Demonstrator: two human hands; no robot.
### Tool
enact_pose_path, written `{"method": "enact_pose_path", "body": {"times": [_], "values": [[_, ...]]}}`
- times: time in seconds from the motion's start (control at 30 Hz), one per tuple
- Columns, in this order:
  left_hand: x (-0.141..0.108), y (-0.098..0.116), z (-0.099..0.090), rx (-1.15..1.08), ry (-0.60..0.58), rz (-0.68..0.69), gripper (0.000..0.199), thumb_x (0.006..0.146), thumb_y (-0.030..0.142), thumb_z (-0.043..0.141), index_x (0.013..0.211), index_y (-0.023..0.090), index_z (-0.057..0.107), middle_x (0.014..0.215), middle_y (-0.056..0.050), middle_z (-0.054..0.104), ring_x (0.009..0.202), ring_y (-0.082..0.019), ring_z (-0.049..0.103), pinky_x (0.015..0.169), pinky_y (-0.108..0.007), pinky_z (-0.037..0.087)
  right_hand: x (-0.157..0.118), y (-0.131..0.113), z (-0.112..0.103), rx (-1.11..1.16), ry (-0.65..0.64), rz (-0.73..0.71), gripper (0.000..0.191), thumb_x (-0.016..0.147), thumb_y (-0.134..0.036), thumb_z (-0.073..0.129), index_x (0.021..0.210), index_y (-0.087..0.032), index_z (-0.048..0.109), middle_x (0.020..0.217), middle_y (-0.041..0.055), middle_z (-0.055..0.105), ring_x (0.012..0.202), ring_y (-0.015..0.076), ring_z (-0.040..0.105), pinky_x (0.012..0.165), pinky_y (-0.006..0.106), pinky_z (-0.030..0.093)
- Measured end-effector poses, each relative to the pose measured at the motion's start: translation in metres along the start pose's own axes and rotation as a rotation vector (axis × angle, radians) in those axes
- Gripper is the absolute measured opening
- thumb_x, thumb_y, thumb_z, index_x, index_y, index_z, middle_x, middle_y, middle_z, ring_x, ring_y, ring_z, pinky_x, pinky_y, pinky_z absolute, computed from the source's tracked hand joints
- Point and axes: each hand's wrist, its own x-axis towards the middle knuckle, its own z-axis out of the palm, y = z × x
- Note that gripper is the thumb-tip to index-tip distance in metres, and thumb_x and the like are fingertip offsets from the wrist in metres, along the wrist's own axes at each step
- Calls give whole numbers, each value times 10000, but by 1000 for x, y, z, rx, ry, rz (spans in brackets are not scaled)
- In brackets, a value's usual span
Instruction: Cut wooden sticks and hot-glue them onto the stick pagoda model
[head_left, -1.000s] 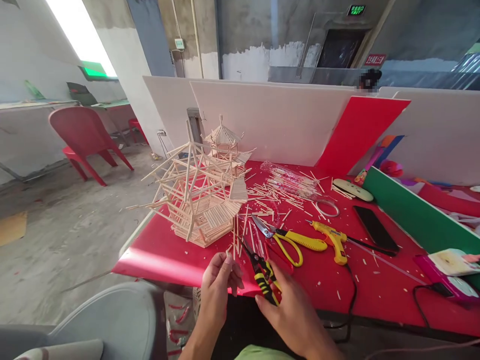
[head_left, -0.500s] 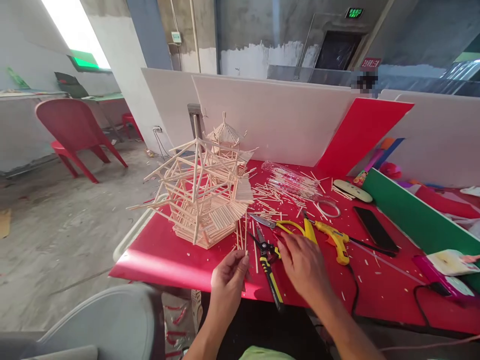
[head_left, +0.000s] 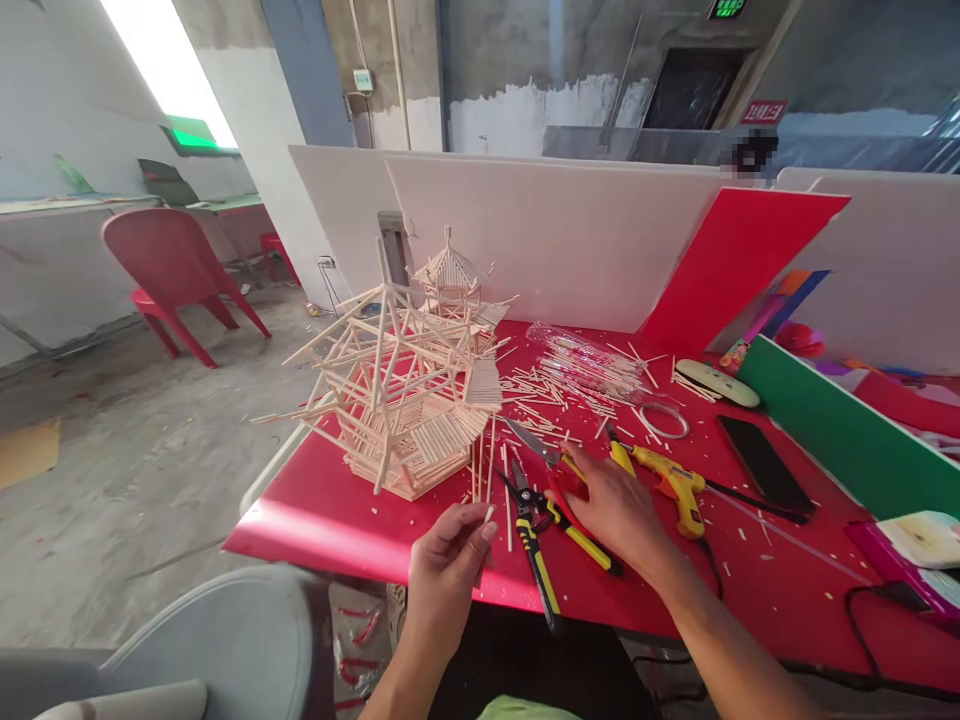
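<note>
Between thumb and fingertips, my left hand (head_left: 448, 560) pinches a thin wooden stick (head_left: 490, 513), mostly hidden by the fingers. My right hand (head_left: 615, 505) has its fingers closed around the handles of the scissors (head_left: 534, 441), whose blades point left toward the model and lie low over the table. Just below them lie yellow-and-black cutters (head_left: 534, 545), jaws apart. A pavilion frame of wooden sticks (head_left: 390, 400) stands left of the hands, with a smaller roofed pavilion (head_left: 450, 275) behind it. A few long sticks (head_left: 480, 470) lie between the frame and the cutters.
Loose sticks (head_left: 532, 395) and a plastic bag of sticks (head_left: 589, 365) lie on the red table (head_left: 300, 510). To the right are a yellow glue gun (head_left: 679, 490), a tape roll (head_left: 664, 421), a phone (head_left: 761, 465) and a green board (head_left: 825, 430). A grey stool (head_left: 217, 640) stands front left.
My right hand has closed on the scissors' handles, where its fingers were hovering over them. My left hand still pinches the stick. The view has shifted slightly.
</note>
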Motion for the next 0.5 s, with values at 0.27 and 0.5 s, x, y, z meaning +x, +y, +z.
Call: {"method": "enact_pose_path", "body": {"times": [0.27,0.5], "values": [[6,2,10,64,-47,12,298,670,407,846,804,162,741,560,23,565,477,-84,474,423,-186,366,-78,-16,-17,542,5,-60,591,813,-445,654,1341,-226,502,1098,69,673,908,201,646,847,328,529],[4,1,13,59,-50,16,297,660,388,856,810,155,749,619,7,594,486,-81,487,422,-184,363,-38,45,-4,29,287,291,564,866,-393,581,1344,-106,496,1084,169,709,966,310,671,784,400,518]]}}
